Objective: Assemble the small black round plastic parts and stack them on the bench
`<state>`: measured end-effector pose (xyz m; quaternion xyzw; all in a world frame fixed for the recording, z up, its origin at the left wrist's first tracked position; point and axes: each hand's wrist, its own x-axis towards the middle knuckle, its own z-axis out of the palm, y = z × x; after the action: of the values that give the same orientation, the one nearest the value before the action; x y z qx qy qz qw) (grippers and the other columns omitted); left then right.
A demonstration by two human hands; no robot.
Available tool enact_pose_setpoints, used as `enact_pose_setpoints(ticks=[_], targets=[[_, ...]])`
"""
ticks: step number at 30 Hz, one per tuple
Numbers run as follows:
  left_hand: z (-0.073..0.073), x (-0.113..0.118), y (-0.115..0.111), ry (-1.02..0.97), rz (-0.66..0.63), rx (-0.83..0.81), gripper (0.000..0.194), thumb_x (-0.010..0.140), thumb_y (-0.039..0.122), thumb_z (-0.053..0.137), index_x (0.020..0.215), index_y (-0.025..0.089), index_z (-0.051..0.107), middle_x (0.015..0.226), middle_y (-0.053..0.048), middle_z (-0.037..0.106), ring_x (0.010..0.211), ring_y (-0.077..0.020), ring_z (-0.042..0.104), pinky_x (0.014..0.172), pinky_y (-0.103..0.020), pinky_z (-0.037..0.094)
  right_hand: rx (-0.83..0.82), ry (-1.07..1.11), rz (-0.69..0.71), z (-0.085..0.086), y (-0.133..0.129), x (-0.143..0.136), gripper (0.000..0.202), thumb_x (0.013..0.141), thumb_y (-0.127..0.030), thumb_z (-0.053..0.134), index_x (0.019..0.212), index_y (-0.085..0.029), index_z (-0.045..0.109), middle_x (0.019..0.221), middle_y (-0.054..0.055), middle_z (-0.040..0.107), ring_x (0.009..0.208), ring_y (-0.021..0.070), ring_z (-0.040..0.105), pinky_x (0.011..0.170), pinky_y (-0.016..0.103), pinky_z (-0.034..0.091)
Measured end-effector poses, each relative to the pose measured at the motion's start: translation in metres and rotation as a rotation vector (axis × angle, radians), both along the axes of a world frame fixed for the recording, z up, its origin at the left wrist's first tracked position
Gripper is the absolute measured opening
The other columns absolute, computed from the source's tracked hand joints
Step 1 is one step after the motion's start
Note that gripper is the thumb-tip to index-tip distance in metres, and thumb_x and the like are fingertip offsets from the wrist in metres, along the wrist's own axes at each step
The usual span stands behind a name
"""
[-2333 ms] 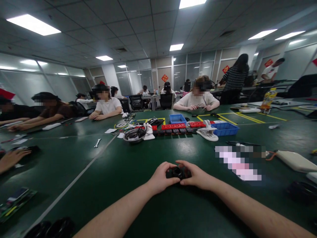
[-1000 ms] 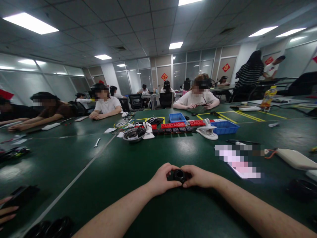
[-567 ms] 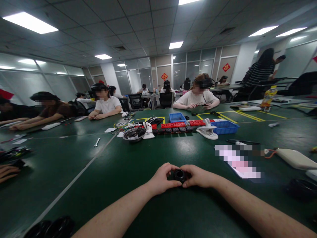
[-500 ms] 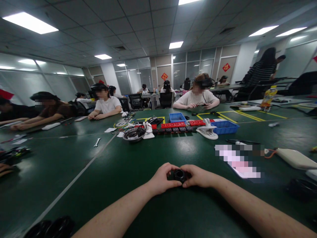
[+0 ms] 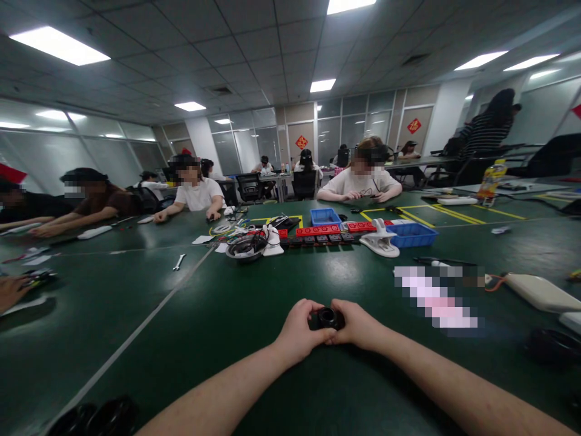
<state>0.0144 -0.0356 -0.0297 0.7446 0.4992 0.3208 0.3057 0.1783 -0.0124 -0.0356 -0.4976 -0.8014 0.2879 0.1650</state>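
A small black round part with a ring-like opening (image 5: pixel 327 317) is held between my two hands above the green table (image 5: pixel 218 363); its exact kind I cannot make out. My left hand (image 5: pixel 302 327) wraps it from the left, thumb along the near side. From the right, my right hand (image 5: pixel 356 327) grips it with curled fingers, its fingertips close to the left thumb. The opening faces up and toward me, while the part's lower portion is hidden by the fingers.
Beyond my hands stand red power sockets (image 5: pixel 318 230), blue bins (image 5: pixel 413 235), a white clip stand (image 5: pixel 380 239) and coiled cables (image 5: pixel 245 245). A wrench (image 5: pixel 179 261) lies left, a blurred phone (image 5: pixel 436 300) right. Black round parts (image 5: pixel 111 415) sit lower left. Co-workers sit around the table.
My hands stay in nearly the same place, with the right fingers shifted slightly around the black part. At left, a co-worker in white has reached a hand out over the table.
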Motion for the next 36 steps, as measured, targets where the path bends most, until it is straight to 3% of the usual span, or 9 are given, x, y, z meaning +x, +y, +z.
enact_pose_setpoints(ticks=[3, 7, 10, 14, 17, 21, 36], targets=[[-0.002, 0.002, 0.0, 0.029, 0.106, 0.041, 0.031, 0.059, 0.029, 0.066, 0.084, 0.018, 0.052, 0.083, -0.001, 0.049, 0.079, -0.0169, 0.046, 0.07, -0.028, 0.036, 0.171, -0.151, -0.166, -0.003, -0.006, -0.012, 0.034, 0.057, -0.042, 0.064, 0.072, -0.017, 0.047, 0.072, 0.001, 0.053, 0.062, 0.0134, 0.048, 0.049, 0.021, 0.028], [-0.005, 0.001, 0.002, 0.04, 0.118, 0.089, 0.03, 0.06, 0.03, 0.065, 0.084, 0.018, 0.052, 0.082, -0.001, 0.049, 0.08, -0.0172, 0.046, 0.071, -0.029, 0.036, 0.233, -0.231, -0.176, -0.003, -0.01, -0.018, 0.03, 0.064, -0.045, 0.056, 0.073, -0.017, 0.049, 0.074, 0.003, 0.055, 0.065, 0.0167, 0.052, 0.053, 0.024, 0.031], [-0.004, -0.002, 0.005, 0.033, 0.062, 0.09, 0.031, 0.06, 0.03, 0.066, 0.086, 0.018, 0.052, 0.084, -0.001, 0.049, 0.081, -0.017, 0.045, 0.07, -0.028, 0.037, 0.194, -0.161, -0.117, 0.0, -0.009, -0.011, 0.043, 0.056, -0.049, 0.062, 0.083, -0.017, 0.051, 0.081, 0.004, 0.055, 0.071, 0.0194, 0.053, 0.058, 0.027, 0.036], [0.001, -0.009, 0.008, -0.006, -0.11, 0.015, 0.035, 0.06, 0.029, 0.066, 0.09, 0.018, 0.053, 0.087, -0.001, 0.048, 0.078, -0.0145, 0.045, 0.068, -0.025, 0.038, 0.122, 0.081, 0.096, 0.003, -0.006, 0.004, 0.072, 0.047, -0.039, 0.072, 0.11, -0.019, 0.044, 0.104, 0.006, 0.051, 0.091, 0.0229, 0.049, 0.076, 0.032, 0.038], [0.003, -0.012, 0.008, -0.019, -0.211, -0.036, 0.036, 0.061, 0.029, 0.066, 0.093, 0.018, 0.053, 0.086, -0.001, 0.047, 0.075, -0.0128, 0.045, 0.066, -0.023, 0.038, -0.046, 0.172, 0.229, 0.005, -0.002, 0.012, 0.055, 0.053, -0.031, 0.07, 0.102, -0.017, 0.051, 0.097, 0.004, 0.056, 0.087, 0.0211, 0.051, 0.075, 0.031, 0.039], [0.0, -0.011, 0.008, -0.034, -0.265, -0.052, 0.037, 0.06, 0.03, 0.066, 0.093, 0.018, 0.053, 0.086, 0.0, 0.046, 0.073, -0.0121, 0.044, 0.065, -0.022, 0.038, -0.228, 0.234, 0.305, 0.009, 0.002, 0.015, 0.038, 0.058, -0.025, 0.067, 0.093, -0.015, 0.056, 0.083, 0.0, 0.059, 0.076, 0.0165, 0.053, 0.065, 0.025, 0.04], [0.003, -0.009, 0.005, 0.02, -0.248, 0.01, 0.036, 0.061, 0.033, 0.065, 0.092, 0.019, 0.052, 0.087, -0.001, 0.046, 0.076, -0.0136, 0.044, 0.063, -0.022, 0.037, -0.251, 0.239, 0.302, 0.008, 0.004, 0.014, 0.036, 0.057, -0.026, 0.068, 0.089, -0.014, 0.057, 0.077, -0.001, 0.057, 0.069, 0.014, 0.05, 0.061, 0.023, 0.038]])
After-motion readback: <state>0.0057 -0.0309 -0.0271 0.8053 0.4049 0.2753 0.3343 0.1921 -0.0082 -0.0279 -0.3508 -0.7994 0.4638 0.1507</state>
